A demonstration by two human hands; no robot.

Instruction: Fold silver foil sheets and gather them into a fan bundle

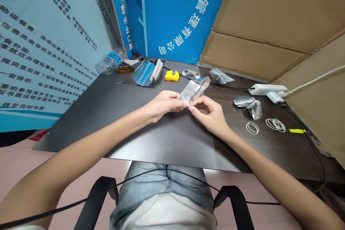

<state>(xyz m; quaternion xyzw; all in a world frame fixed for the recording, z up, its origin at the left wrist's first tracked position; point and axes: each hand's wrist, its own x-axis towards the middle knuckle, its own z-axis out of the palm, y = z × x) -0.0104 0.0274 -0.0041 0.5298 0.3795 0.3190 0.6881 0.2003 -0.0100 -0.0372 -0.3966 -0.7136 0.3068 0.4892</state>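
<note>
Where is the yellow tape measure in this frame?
In the head view, the yellow tape measure sits near the picture's middle, beyond the left hand and just right of the curled blue-and-silver sheet.

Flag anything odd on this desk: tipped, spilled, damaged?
One thing: the clear bottle at the far left appears to be lying on its side by the printed panel, where a bottle would normally stand. No spill shows around it. Nothing else clearly stands out.
</note>
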